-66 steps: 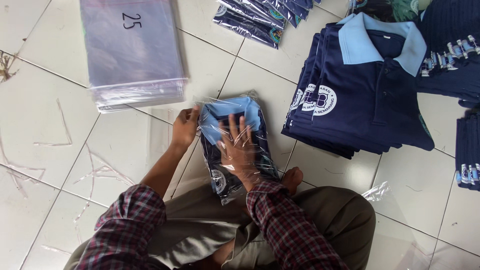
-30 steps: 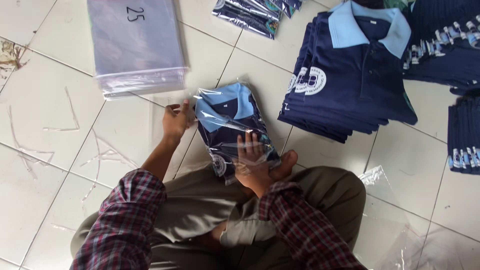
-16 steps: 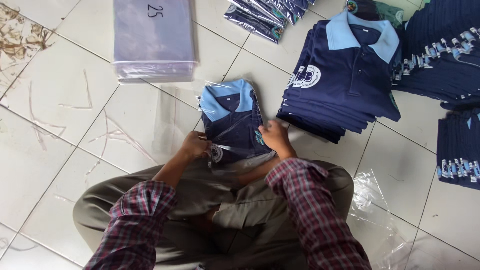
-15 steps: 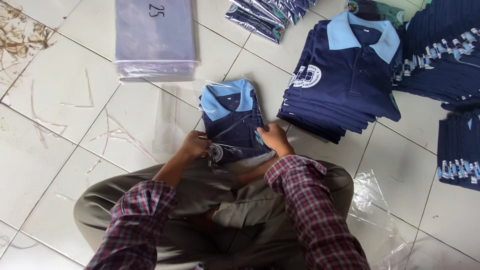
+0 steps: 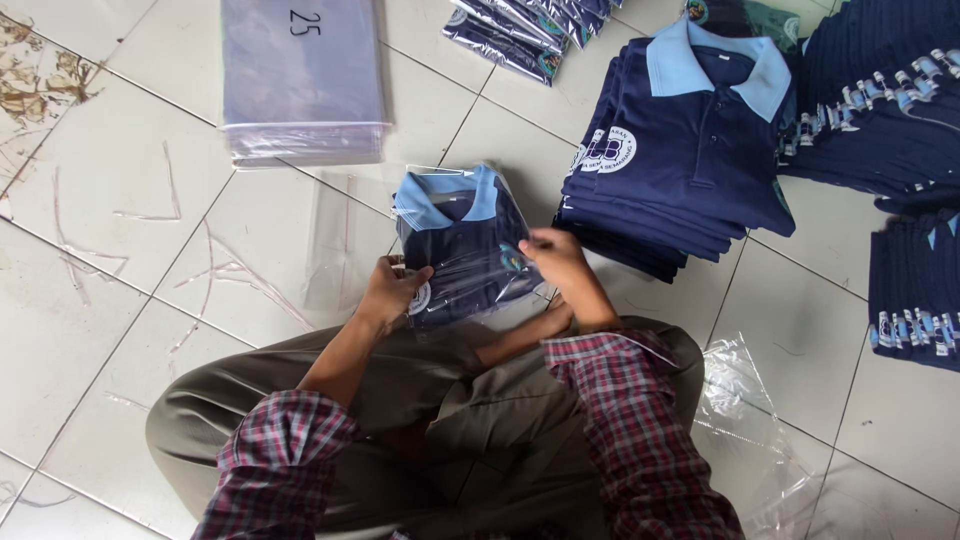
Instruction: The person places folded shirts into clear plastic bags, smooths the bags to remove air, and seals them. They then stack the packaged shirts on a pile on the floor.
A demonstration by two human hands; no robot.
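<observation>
The folded navy shirt in its clear bag lies on the tiled floor against your knees; your left hand grips its lower left corner, your right hand pinches the right edge, beside the shirt stack.

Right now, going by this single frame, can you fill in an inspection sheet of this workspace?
Surface: white tiled floor, scuffed.
Job's things: folded navy polo shirt with light blue collar, inside a clear bag.
Clutter: stack of clear bags; pile of folded navy shirts; bagged shirts; loose plastic.
Grippers: left hand and right hand grip the bagged shirt's lower edge.
Cables: nothing seen.
Surroundings: more navy shirts at right.
</observation>
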